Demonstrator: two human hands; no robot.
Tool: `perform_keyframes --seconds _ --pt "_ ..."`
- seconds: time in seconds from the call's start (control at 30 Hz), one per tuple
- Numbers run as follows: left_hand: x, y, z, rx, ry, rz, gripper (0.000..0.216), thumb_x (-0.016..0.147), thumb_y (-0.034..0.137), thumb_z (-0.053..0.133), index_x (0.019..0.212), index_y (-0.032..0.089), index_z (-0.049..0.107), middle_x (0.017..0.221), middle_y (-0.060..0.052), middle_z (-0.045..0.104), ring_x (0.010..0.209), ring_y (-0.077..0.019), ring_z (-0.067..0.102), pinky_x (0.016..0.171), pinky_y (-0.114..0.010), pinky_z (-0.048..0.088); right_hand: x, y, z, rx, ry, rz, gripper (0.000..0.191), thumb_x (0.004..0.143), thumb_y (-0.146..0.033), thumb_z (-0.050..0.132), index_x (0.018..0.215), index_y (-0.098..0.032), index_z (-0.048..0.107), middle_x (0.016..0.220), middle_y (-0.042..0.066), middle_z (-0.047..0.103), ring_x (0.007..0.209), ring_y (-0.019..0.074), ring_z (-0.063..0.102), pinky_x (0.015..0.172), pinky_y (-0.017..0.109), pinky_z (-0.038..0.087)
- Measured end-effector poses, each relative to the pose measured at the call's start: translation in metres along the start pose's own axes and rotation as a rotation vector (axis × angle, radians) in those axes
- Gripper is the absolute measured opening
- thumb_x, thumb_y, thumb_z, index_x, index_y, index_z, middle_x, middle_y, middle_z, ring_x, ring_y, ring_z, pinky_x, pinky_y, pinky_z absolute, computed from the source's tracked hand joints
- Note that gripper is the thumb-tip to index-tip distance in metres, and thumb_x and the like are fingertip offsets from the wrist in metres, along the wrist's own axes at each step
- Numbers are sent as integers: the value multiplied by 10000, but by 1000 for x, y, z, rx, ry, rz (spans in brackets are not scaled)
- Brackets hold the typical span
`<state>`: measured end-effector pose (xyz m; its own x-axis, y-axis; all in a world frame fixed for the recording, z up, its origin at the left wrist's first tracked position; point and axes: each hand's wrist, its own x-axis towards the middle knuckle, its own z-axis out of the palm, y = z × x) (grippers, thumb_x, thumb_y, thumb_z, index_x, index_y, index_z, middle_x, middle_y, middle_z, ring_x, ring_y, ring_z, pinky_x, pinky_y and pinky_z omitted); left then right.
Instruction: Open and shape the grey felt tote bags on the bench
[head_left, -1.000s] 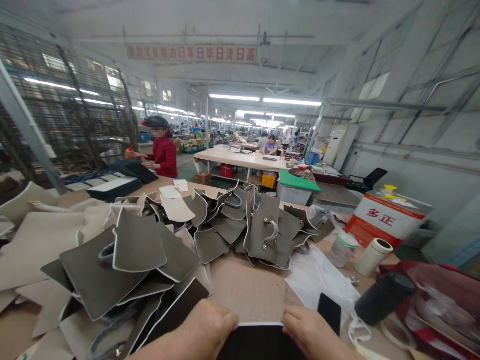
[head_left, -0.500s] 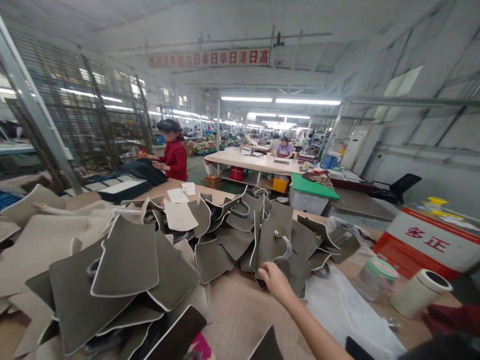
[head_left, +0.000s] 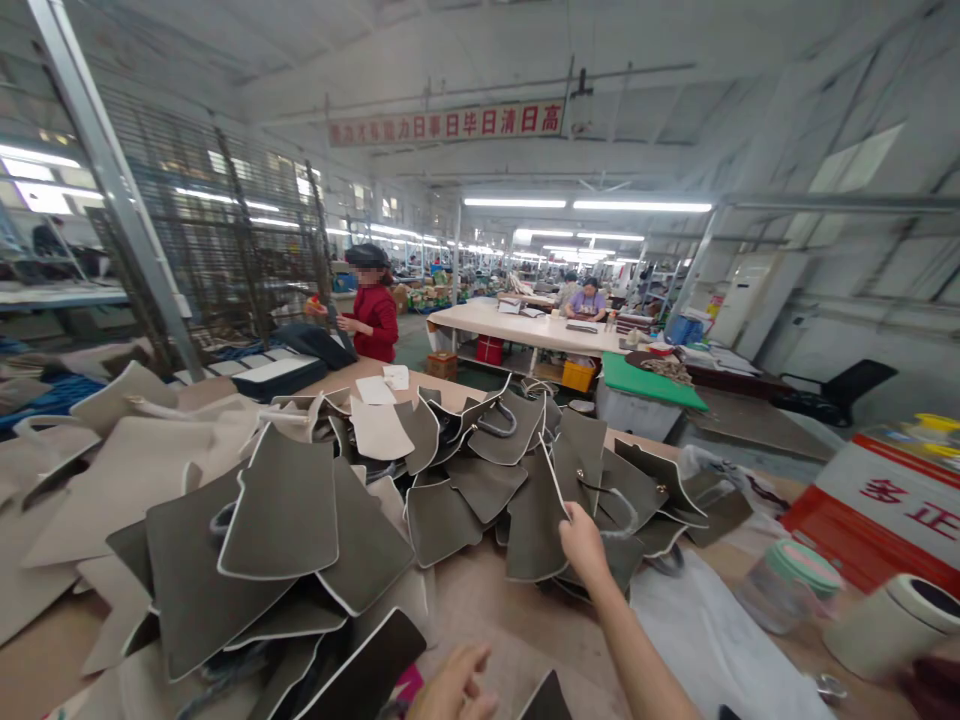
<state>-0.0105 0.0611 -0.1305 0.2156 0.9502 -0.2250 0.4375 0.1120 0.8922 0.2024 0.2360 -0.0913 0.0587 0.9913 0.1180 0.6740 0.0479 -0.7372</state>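
My right hand (head_left: 584, 540) is closed on the edge of a dark olive leather bag panel (head_left: 535, 515) with pale edging. The panel tilts up among a pile of similar panels. Just right of it, another panel with a wrapped grey handle (head_left: 619, 512) leans in the pile. At the bottom edge, my left hand (head_left: 456, 684) is partly in view, its fingers apart and holding nothing. It is near a dark panel (head_left: 367, 665) at the front of the pile. More olive panels (head_left: 283, 505) lie stacked on the left.
Beige panels (head_left: 120, 480) cover the table's left end. White sheeting (head_left: 697, 620), a green-lidded jar (head_left: 791, 585), a cream flask (head_left: 892, 625) and a red-and-white box (head_left: 885, 510) stand on the right. A person in red (head_left: 375, 318) works at the far left side.
My right hand has taken hold of a panel's edge and tilted it up to the left. My left hand has come into view at the bottom. The view has shifted left.
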Motion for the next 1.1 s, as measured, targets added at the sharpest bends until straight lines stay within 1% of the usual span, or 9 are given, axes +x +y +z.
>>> perform_keyframes --seconds 0.1,0.17,0.27,0.33,0.4,0.57,0.77,0.87,1.1 --pt "14 20 -1 -310 215 -74 717 658 488 588 1236 122 373 1256 -176 435 1028 -242 510 831 -302 423 -59 1 -31 134 -50 -59 329 651 -139 352 915 -164 547 865 67 631 822 200 579 740 317 446" --pt "12 38 -2 -536 255 -150 812 645 498 612 1280 111 285 1318 -208 354 1117 -267 457 846 -327 422 -107 -1 -47 369 -123 -29 313 676 -184 394 946 -161 550 860 60 630 794 203 583 706 314 462" --pt "-9 60 2 -860 102 -200 740 668 442 636 1264 162 300 1247 -184 460 1062 -271 515 806 -372 451 -175 -6 -63 751 -267 85 279 711 -268 502 972 -188 561 859 44 627 766 202 585 694 319 460" --pt "-28 68 7 -1026 11 -203 660 670 372 657 1220 162 360 1097 -155 586 946 -265 588 781 -388 470 -209 -10 -69 853 -353 124 266 710 -303 563 955 -202 580 847 36 626 769 202 581 720 330 450" --pt "-47 70 13 -1110 0 -216 632 651 313 680 1190 147 393 976 -135 645 857 -264 624 758 -397 486 -229 -13 -73 877 -387 140 273 728 -352 574 955 -201 590 848 39 622 787 208 575 739 339 441" --pt "-87 68 20 -1139 -5 -222 557 642 249 684 1128 125 442 880 -124 674 795 -267 641 738 -412 500 -244 -25 -73 753 -280 202 313 766 -454 522 927 -196 600 795 19 615 739 188 561 663 282 433" --pt "-124 74 15 -1021 72 -232 408 681 253 634 1041 118 496 887 -124 673 791 -252 643 728 -386 510 -255 -42 -70 585 -219 125 294 787 -432 481 802 -164 603 707 8 579 678 165 519 594 245 394" --pt "-135 74 15 -943 77 -174 363 714 275 599 1029 117 509 946 -129 658 843 -247 630 758 -373 502 -261 -48 -68 382 -145 40 307 801 -441 436 765 -170 577 703 14 570 727 186 523 631 259 393" --pt "-141 77 22 -772 92 11 366 765 293 530 1084 116 502 1079 -114 609 986 -228 570 904 -347 426 -269 -44 -55 -165 78 -137 368 837 -474 364 593 -204 423 562 0 510 536 153 486 525 249 346"
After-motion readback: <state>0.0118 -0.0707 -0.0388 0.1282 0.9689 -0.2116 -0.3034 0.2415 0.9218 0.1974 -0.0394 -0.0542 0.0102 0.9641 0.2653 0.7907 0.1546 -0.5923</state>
